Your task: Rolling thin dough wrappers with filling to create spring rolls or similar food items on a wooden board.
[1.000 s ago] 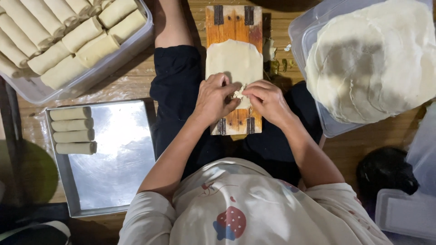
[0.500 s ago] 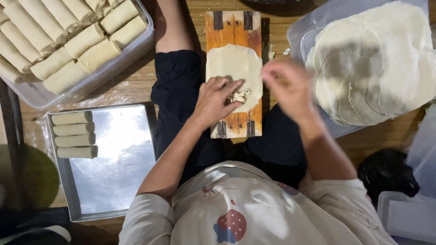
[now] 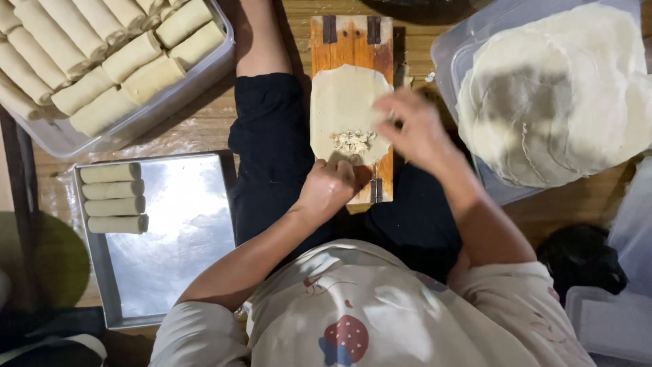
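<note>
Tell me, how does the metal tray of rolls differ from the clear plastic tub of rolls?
The metal tray holds only four rolls, stacked neatly along its left side, with most of its shiny bottom bare. The plastic tub is packed full of rolls lying slantwise in rows. The tray is shallow and opaque, the tub see-through. Both hold similar pale, wrapped rolls.

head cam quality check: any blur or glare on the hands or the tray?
Head view: right hand is motion-blurred over the wrapper; left hand is sharp at the wrapper's near edge. The metal tray shows bright hazy glare beside four sharp rolls. The stack of wrappers carries a soft grey shadow.
</note>
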